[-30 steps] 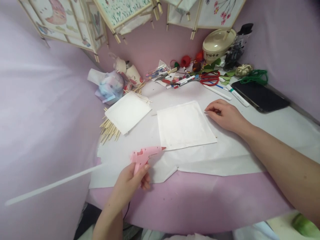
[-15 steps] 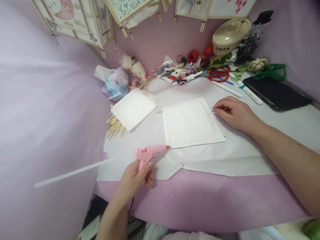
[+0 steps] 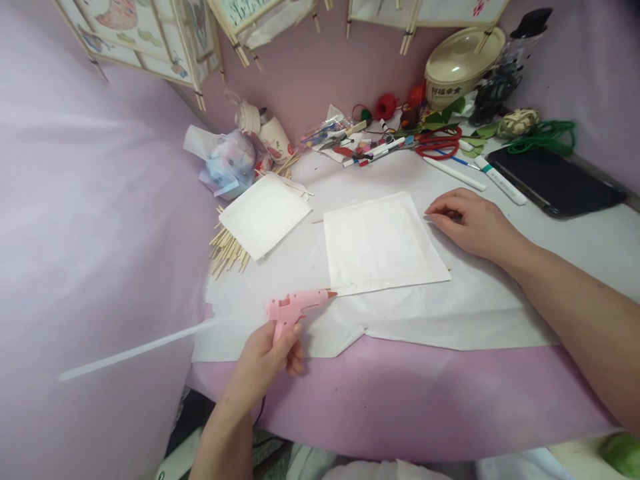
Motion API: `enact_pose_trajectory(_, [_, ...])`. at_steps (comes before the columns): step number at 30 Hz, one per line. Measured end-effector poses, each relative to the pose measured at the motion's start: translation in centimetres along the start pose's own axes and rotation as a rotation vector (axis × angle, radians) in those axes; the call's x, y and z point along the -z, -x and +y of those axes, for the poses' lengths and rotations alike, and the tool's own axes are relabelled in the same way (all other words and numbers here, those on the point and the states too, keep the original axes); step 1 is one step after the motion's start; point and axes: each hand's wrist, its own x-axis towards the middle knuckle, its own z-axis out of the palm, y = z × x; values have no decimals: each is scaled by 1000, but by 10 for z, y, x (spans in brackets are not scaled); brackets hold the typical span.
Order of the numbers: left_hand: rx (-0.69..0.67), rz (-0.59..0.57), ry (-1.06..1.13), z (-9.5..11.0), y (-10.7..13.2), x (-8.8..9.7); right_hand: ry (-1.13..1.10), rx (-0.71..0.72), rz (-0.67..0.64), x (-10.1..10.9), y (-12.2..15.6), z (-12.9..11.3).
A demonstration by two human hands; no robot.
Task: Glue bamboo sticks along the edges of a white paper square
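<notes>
Gripping a pink hot glue gun (image 3: 293,308) in the left hand (image 3: 263,367), fingers (image 3: 287,343) closed around its plastic handle, the person holds its orange-tipped nozzle just at the lower edge of a white paper square (image 3: 380,243) in the middle of the frame. A long, translucent glue stick (image 3: 135,350) runs out from the back of the gun toward the left. The right hand (image 3: 473,223) rests empty on the bench, just beside the paper's right edge, its fingers (image 3: 440,212) loosely curled and holding nothing. The paper square lies flat and smooth on a crinkled white sheet (image 3: 450,320) over the lilac bench (image 3: 400,407). Upper left of it, a second paper square (image 3: 265,217) sits partly over a heap of thin wooden sticks (image 3: 225,250). Red-handled scissors (image 3: 439,143) lie toward the upper right.
</notes>
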Motion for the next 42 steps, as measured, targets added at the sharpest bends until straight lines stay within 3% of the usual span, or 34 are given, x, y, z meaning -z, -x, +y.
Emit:
enact_pose_trajectory(27, [17,46,-14,3,-5,-3,-3,-21,-17,3,1,-6])
enact_pose_trajectory(35, [-23,246,-300,6,7,-7,-20,-6,-26,4,1,-9])
enact_pose_trajectory(42, [-44,347,-224,14,14,-18,-30,11,0,1,0,-1])
